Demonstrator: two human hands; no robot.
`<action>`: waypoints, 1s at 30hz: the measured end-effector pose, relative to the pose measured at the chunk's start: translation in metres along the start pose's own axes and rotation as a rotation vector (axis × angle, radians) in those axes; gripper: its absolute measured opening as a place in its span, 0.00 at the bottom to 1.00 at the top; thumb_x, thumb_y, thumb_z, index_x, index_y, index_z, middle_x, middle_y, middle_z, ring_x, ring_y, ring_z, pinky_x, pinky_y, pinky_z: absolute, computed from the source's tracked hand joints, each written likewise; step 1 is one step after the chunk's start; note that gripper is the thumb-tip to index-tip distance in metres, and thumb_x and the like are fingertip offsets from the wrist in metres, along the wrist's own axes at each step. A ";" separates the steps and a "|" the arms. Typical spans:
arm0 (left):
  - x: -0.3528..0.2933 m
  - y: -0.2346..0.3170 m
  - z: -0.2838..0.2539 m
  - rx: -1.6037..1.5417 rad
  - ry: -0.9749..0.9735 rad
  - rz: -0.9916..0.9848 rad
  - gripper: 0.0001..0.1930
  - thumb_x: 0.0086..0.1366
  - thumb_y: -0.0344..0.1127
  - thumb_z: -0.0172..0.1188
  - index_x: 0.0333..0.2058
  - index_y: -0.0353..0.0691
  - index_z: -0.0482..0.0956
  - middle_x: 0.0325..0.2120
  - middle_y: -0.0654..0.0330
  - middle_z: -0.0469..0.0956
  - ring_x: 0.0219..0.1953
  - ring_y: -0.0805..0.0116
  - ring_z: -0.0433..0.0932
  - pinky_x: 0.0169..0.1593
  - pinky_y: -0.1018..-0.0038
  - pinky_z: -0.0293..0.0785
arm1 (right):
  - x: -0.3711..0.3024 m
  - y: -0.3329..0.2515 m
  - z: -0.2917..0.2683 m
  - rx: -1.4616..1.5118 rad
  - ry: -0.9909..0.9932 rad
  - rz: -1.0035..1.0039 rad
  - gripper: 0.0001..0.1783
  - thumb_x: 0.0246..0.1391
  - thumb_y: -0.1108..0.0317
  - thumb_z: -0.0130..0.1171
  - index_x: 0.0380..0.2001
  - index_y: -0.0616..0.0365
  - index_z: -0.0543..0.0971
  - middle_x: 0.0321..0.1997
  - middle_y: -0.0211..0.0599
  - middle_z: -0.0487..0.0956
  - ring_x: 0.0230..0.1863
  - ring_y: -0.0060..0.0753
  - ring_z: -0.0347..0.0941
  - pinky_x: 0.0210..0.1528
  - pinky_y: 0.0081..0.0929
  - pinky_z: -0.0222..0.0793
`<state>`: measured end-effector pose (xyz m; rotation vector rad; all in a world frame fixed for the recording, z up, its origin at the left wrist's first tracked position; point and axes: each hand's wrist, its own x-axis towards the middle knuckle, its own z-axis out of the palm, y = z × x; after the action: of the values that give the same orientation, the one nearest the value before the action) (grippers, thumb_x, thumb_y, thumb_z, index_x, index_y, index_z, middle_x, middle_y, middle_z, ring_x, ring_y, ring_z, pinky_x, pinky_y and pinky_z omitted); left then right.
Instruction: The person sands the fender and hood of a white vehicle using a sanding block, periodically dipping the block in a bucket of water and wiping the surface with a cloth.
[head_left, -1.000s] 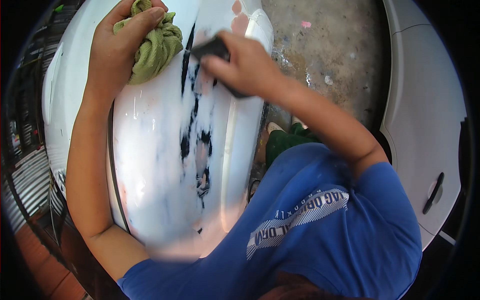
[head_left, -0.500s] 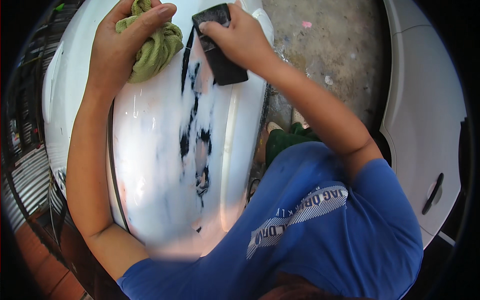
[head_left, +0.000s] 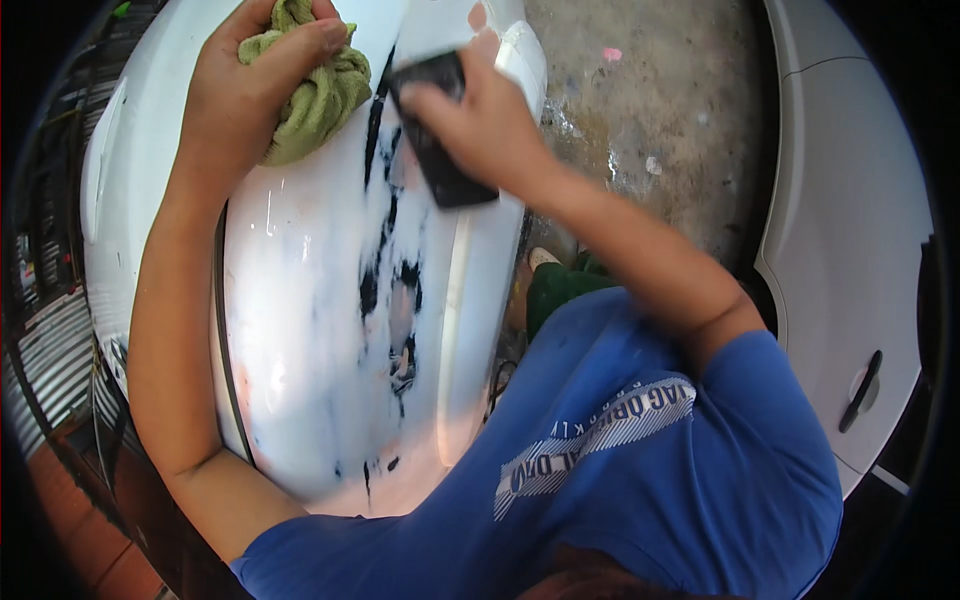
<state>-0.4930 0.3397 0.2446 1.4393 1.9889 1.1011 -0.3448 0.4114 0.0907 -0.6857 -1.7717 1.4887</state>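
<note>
A white car body panel (head_left: pixel 310 330) lies below me, with black and pinkish patches showing through its paint. My left hand (head_left: pixel 245 95) grips a crumpled green cloth (head_left: pixel 325 105) above the panel's far left part. In my right hand (head_left: pixel 490 120) is a black sanding block (head_left: pixel 445 160), slanted across the panel beside the dark streaks. My thumb lies on top of the block, and the hand is slightly blurred. The block's underside is hidden, so I cannot see what covers it.
On the right stands another light-coloured car, its door (head_left: pixel 840 230) fitted with a black handle (head_left: pixel 861 391). Between the cars runs a stained concrete floor (head_left: pixel 650 110). Corrugated metal sheeting (head_left: pixel 50 350) and reddish tiles (head_left: pixel 85 520) are at the left.
My right hand has drawn the sanding block a little nearer to me along the panel. My left hand and the cloth have shifted only slightly.
</note>
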 end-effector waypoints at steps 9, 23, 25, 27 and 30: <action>0.005 -0.018 -0.019 -0.003 -0.119 -0.017 0.08 0.66 0.35 0.62 0.39 0.39 0.78 0.43 0.62 0.78 0.46 0.74 0.75 0.53 0.77 0.71 | -0.005 -0.004 -0.006 -0.013 -0.045 0.039 0.21 0.55 0.55 0.61 0.37 0.67 0.76 0.30 0.56 0.81 0.36 0.56 0.82 0.40 0.44 0.76; 0.000 0.000 0.004 -0.051 0.009 -0.005 0.06 0.62 0.33 0.65 0.34 0.40 0.77 0.28 0.66 0.76 0.31 0.78 0.74 0.38 0.78 0.72 | -0.007 -0.006 -0.001 -0.013 -0.031 0.032 0.23 0.54 0.56 0.60 0.39 0.70 0.75 0.31 0.62 0.81 0.38 0.62 0.81 0.43 0.49 0.76; -0.002 0.003 0.005 -0.060 0.000 0.034 0.06 0.62 0.33 0.65 0.34 0.40 0.77 0.28 0.67 0.76 0.31 0.78 0.73 0.38 0.79 0.71 | 0.012 0.004 0.000 -0.075 0.030 -0.043 0.24 0.55 0.55 0.61 0.42 0.68 0.76 0.33 0.58 0.82 0.36 0.56 0.82 0.41 0.45 0.77; -0.002 0.001 0.004 -0.066 -0.005 0.017 0.06 0.62 0.33 0.65 0.34 0.40 0.77 0.28 0.67 0.76 0.31 0.78 0.73 0.38 0.79 0.71 | 0.039 0.003 -0.009 -0.150 0.034 -0.039 0.26 0.55 0.53 0.62 0.46 0.65 0.76 0.35 0.54 0.84 0.35 0.51 0.84 0.39 0.40 0.78; 0.000 -0.005 -0.003 -0.047 -0.011 0.028 0.06 0.62 0.33 0.65 0.34 0.40 0.77 0.28 0.67 0.76 0.31 0.78 0.73 0.39 0.80 0.70 | 0.019 -0.001 0.001 -0.110 0.044 -0.007 0.25 0.54 0.54 0.61 0.39 0.70 0.75 0.35 0.64 0.81 0.39 0.63 0.81 0.44 0.50 0.76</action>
<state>-0.4979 0.3379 0.2416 1.4503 1.9276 1.1419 -0.3568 0.4255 0.0947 -0.7604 -1.8308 1.3690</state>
